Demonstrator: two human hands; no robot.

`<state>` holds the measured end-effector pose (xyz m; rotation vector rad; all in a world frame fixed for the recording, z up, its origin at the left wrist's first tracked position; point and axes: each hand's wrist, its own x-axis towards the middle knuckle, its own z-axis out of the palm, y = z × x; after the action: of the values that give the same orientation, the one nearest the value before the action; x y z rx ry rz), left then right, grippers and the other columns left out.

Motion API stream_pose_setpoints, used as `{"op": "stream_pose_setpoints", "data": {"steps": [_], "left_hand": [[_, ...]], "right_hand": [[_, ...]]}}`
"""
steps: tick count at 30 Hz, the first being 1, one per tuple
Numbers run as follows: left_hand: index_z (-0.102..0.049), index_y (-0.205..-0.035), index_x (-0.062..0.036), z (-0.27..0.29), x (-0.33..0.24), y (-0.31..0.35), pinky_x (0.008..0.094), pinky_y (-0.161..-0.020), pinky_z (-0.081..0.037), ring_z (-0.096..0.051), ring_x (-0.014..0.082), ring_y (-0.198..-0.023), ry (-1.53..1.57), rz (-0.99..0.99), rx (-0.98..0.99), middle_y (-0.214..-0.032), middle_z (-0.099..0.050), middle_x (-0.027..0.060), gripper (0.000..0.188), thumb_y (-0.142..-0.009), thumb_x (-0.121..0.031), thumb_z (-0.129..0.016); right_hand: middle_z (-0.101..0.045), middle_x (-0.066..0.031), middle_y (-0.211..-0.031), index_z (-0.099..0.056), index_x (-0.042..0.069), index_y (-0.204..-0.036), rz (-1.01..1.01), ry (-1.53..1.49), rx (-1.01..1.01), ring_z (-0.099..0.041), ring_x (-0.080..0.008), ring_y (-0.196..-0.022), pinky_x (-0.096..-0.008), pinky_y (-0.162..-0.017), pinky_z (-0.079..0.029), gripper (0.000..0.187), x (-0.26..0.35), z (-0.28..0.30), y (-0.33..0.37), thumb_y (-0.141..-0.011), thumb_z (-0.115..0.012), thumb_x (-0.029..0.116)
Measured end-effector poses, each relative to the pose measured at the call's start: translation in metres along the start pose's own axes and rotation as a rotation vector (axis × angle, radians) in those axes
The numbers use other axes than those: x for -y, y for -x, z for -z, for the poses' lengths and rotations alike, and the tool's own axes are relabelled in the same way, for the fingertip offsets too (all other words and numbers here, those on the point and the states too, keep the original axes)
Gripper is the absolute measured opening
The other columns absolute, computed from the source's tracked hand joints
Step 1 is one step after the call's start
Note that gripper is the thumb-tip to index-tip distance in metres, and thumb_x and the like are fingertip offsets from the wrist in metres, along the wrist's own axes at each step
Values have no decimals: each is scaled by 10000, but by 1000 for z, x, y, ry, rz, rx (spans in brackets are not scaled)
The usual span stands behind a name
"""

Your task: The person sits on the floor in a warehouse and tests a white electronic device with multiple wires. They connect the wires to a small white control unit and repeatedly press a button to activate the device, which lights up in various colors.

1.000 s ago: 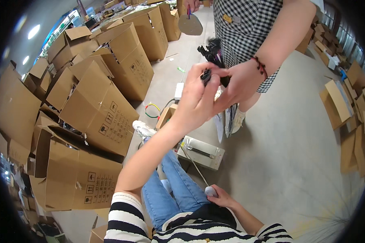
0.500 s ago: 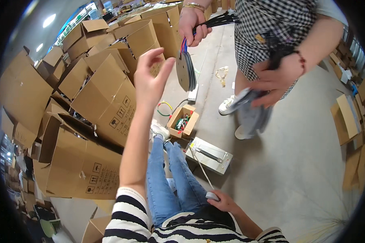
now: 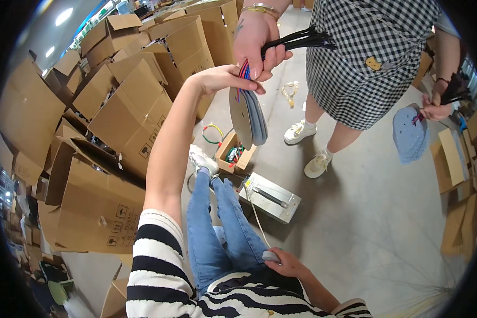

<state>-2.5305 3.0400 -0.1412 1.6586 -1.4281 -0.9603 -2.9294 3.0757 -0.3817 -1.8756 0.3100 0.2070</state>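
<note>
My left hand point(image 3: 222, 79) is at the top of a stack of flat, rounded pads point(image 3: 243, 119), tan on the front and grey along the edges. Its thumb and fingers close around the place where red and blue wires point(image 3: 244, 70) leave the pads. Another person's hand point(image 3: 257, 45) still grips those wires just above, their black ends point(image 3: 302, 40) fanning out to the right. Down by my lap, my right hand point(image 3: 290, 263) is wrapped around a grey rounded handpiece point(image 3: 271, 256) on a pale cord. That cord leads to a light metal box with a black handle point(image 3: 270, 197).
Large open cardboard cartons point(image 3: 103, 206) crowd the left side. A small carton of coloured leads point(image 3: 235, 153) sits on the floor beyond my feet. The other person, in a checked apron point(image 3: 360, 69), holds a second pad bundle point(image 3: 409, 132) at right, near more cartons point(image 3: 453, 159).
My left hand has come forward and closed at the stack of pads. The other person's second bundle has swung out to the right, and the stack before me is nearer.
</note>
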Motion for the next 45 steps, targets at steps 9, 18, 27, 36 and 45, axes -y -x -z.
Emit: {"op": "stream_pose_setpoints", "data": {"steps": [9, 18, 27, 36, 45], "left_hand": [[-604, -871, -14, -41, -30, 73, 205, -539, -395, -460, 44, -572, -375, 136, -208, -640, -553, -7, 264, -822, -247, -489], [-563, -813, -49, -185, 80, 222, 326, -525, -421, -541, 257, -595, -862, 356, -943, -672, -531, 91, 113, -767, -148, -534], [-580, -743, -59, -361, 227, 281, 343, -549, -398, -475, 236, -663, -1017, 547, -840, -710, -473, 74, 141, -611, -106, -595], [-537, -949, -31, -429, 209, 257, 332, -589, -433, -494, 227, -787, -836, 647, -421, -826, -493, 90, 420, -594, -228, -645], [-415, -1078, 42, -375, 224, 220, 369, -751, -426, -495, 333, -919, -445, 640, -448, -1020, -471, 194, 677, -657, -455, -598]], "right_hand": [[-553, -163, -876, -479, 32, -1010, 35, 5, 10, -551, -279, -779, -335, -668, -431, 380, -10, -5, -2, -732, -586, 268], [-555, -119, -770, -501, 34, -950, -21, -64, 58, -542, -204, -671, -286, -604, -427, 286, -15, -4, 3, -737, -565, 215], [-510, -47, -723, -484, 17, -960, 12, -78, 83, -474, -107, -627, -239, -556, -398, 277, -61, -29, 15, -727, -560, 146], [-526, -73, -729, -482, 15, -947, -76, -117, 35, -513, -141, -666, -254, -584, -409, 269, -84, -24, 30, -721, -567, 133], [-520, -72, -803, -480, 33, -973, -3, -46, 114, -502, -145, -737, -264, -653, -405, 292, -79, -25, 25, -720, -572, 145]]}}
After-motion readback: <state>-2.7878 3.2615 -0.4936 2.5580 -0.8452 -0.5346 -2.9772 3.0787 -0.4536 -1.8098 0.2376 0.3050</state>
